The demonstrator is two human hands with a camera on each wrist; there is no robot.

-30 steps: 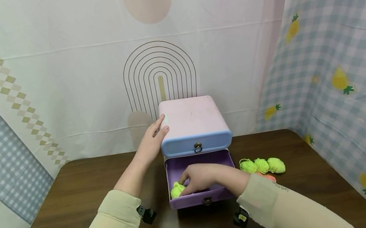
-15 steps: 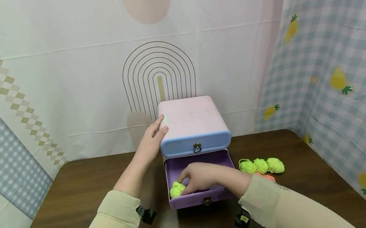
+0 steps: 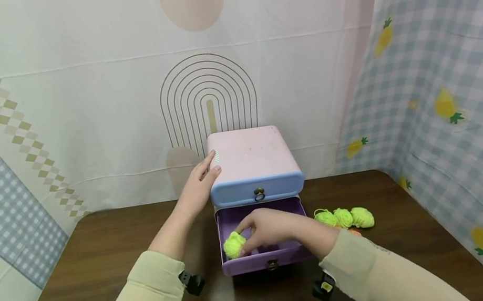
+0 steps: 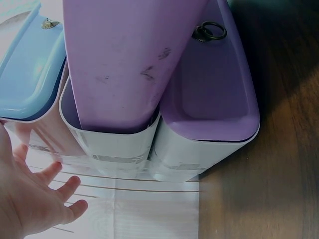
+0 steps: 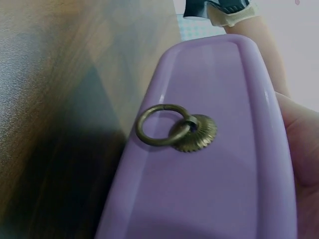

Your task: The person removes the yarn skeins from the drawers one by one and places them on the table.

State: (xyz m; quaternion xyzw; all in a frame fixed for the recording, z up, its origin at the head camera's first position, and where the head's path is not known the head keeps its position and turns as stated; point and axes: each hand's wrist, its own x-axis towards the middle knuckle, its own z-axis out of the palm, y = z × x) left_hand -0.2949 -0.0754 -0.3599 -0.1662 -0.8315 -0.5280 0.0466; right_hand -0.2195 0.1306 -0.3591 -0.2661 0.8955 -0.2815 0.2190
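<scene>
A small drawer cabinet (image 3: 251, 150) with a pink top stands on the wooden table. Its blue top drawer (image 3: 235, 193) is closed, and the purple drawer (image 3: 248, 264) below is pulled out. My left hand (image 3: 193, 193) rests on the cabinet's upper left edge with loosely spread fingers. Inside the purple drawer, my right hand (image 3: 271, 228) pinches a neon yellow-green yarn ball (image 3: 233, 246) near the drawer's left front corner. The right wrist view shows the drawer's brass ring pull (image 5: 162, 124) close up, while the drawer front hides the fingertips.
Several yellow-green yarn balls (image 3: 343, 218) lie in a row on the table right of the cabinet. Something orange, partly hidden by the right forearm, is beside them. Another purple drawer (image 4: 214, 94), closed, sits lowest in the cabinet. Patterned cloths hang behind and at both sides.
The right hand and its yarn ball have risen slightly inside the purple drawer, so more of the ball shows. My left hand has stayed on the cabinet.
</scene>
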